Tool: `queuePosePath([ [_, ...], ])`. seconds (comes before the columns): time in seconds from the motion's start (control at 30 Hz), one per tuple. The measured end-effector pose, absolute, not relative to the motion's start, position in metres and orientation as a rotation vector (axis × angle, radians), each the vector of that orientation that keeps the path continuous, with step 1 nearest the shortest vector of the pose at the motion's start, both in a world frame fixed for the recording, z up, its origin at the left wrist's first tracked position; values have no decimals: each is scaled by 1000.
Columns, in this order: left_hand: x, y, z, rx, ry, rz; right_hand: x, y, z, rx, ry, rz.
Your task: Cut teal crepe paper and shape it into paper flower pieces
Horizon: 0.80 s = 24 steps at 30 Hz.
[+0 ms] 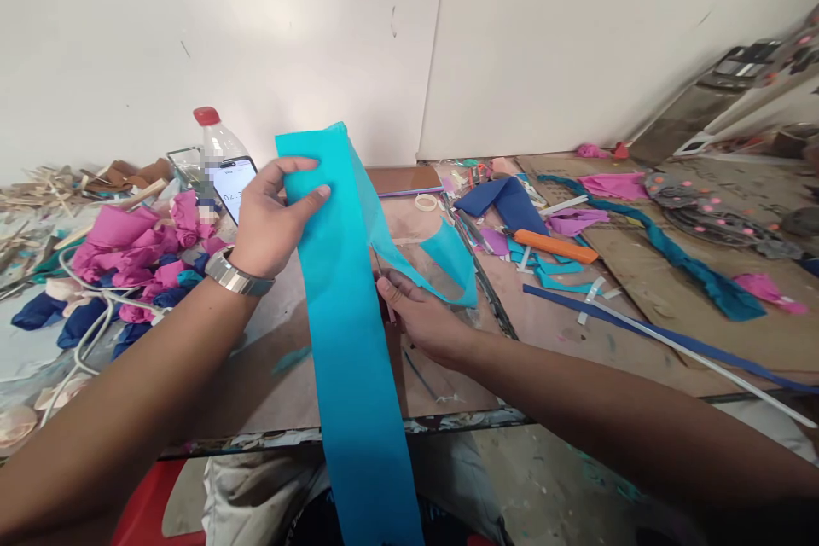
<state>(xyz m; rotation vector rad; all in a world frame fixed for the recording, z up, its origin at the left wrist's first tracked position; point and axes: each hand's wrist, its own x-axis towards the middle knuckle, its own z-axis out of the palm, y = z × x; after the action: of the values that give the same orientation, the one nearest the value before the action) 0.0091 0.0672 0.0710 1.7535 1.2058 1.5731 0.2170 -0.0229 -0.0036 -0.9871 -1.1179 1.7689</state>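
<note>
While the long turquoise crepe strip (349, 307) hangs over the table edge (448, 422) toward the lap, the left hand (269, 217) pinches its upper end, thumb in front and fingers clasped on the soft, matte paper. The right hand (419, 316) grips the strip's right edge lower down, where a curved, pointed flap folds away. Beside them lie crumpled pink paper roses (137, 247) and a smooth orange-handled cutter (554, 246).

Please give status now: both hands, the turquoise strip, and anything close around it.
Left hand grips turquoise crepe strip near top. Right hand at strip's right edge, apparently cutting; tool mostly hidden. Phone, pink paper roses behind left hand.
</note>
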Motion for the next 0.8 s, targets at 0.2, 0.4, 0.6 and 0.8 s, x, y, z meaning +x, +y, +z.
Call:
queuePosePath([
  [0.2,-7,82,103,1583,1131,1570,216,-30,3,-853,-1168,1809],
  [0.4,-18,80,162,1857,1175,1229,212,-27,-7,-867,-1114,1844],
  [0.6,-26,93,209,2218,1214,708,212,-27,-3,-852,-1118,1863],
  [0.8,-20,107,225,2463,1181,549,215,-27,1,-914,-1118,1814],
])
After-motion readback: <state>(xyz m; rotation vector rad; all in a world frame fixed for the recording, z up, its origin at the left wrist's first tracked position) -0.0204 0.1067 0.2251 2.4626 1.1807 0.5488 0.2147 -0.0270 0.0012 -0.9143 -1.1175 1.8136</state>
